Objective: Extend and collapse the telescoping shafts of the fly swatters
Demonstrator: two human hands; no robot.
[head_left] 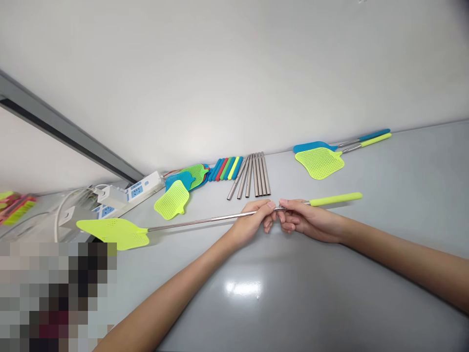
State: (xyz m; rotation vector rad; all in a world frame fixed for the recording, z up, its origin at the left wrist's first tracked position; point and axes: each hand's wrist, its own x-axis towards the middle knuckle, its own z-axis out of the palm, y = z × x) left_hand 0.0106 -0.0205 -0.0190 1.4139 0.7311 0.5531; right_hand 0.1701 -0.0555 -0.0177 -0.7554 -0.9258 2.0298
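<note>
Both my hands grip one fly swatter (205,220) with a yellow-green paddle, a long thin metal rod and a yellow-green handle. My left hand (252,224) is closed round the middle of the rod. Close beside it, my right hand (311,220) pinches the rod just ahead of the handle. The swatter lies nearly level across the front of the table, its paddle to the left and its handle to the right. Beyond my hands lie several bare metal rods (261,176) and a row of coloured handles (225,168). Loose paddles (171,200) overlap left of these.
At the back right, a blue swatter (373,135) and a yellow-green swatter (319,164) lie together by the wall. A white power strip (144,188) with cables stands at the left. A blurred-out patch (54,298) covers the lower left corner. The grey table (403,195) meets the wall.
</note>
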